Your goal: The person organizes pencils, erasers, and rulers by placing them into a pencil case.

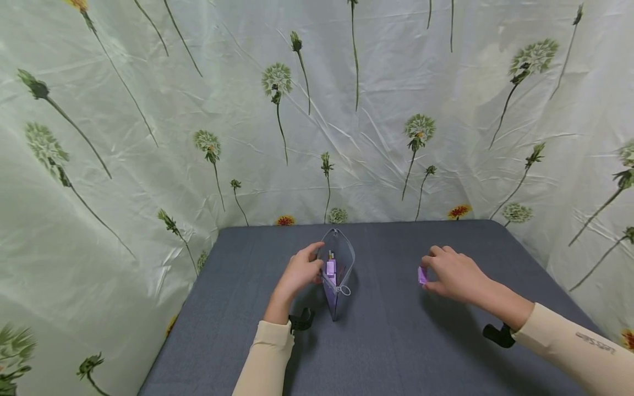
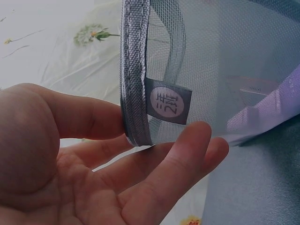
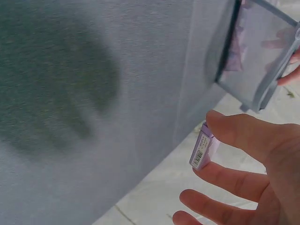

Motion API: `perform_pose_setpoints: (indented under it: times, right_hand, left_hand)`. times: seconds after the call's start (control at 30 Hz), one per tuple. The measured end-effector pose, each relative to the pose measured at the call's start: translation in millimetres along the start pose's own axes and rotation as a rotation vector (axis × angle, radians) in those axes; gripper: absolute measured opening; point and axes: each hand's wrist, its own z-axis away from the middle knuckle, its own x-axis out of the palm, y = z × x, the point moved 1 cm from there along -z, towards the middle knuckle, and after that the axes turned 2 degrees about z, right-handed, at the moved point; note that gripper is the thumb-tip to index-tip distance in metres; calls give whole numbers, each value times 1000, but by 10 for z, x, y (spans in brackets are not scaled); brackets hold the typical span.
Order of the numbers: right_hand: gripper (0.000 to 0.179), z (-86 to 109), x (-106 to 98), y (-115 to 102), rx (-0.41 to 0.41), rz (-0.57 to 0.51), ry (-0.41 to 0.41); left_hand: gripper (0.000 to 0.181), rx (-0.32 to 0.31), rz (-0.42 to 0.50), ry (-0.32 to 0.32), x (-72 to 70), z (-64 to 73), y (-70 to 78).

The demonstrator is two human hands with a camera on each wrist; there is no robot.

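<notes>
My left hand (image 1: 300, 272) pinches the left rim of a grey mesh zip pouch (image 1: 353, 257), which stands upright with its mouth spread open. In the left wrist view, the thumb and fingers sit on either side of the zip edge, beside a small dark label (image 2: 168, 101). Purple items (image 1: 331, 268) and thin pen-like tips show inside the pouch. Off to the right, my right hand (image 1: 458, 275) holds a small purple box (image 3: 201, 151) between thumb and index finger. A barcode sticker is on the box's side; the other fingers are spread loosely below it.
A dark grey cloth-covered table (image 1: 386, 341) lies under both hands. Behind and to the sides hangs a pale curtain (image 1: 376, 137) printed with dandelions. A ring-shaped zip pull (image 1: 345, 290) dangles at the pouch's near end. Each wrist wears a black camera mount.
</notes>
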Motion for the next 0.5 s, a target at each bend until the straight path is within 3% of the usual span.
perform_pose_setpoints:
  times: [0.5]
  right_hand:
    - [30, -204, -149, -235, -15, -37, 27]
  left_hand:
    - [53, 1, 7, -12, 1, 13, 28]
